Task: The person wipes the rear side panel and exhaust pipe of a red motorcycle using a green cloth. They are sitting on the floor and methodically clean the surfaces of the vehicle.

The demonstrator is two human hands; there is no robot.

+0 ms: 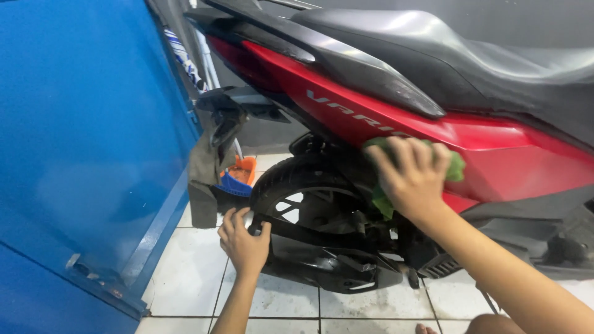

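Nearest to us, our left hand rests low on the black rear guard of the scooter, its fingers curled together over the guard's front edge, just beside the rear tyre. The guard looks like stiff moulded plastic, so we judge it a firm brace rather than something to pull hard on.

A little farther in, our right hand presses a green cloth flat against the red side panel, fingers spread across the wad and held down on it, not pinching. The cloth sits at the panel's lower edge, above the wheel. We judge it soft, light and limp, perhaps damp; it handles best bunched under the palm. A loose tail hangs down below the hand.

The panel's long axis runs from upper left down to lower right, narrowing toward the tail at upper left. It looks glossy and slippery.

Beyond, an orange and blue basket stands on the tiled floor.
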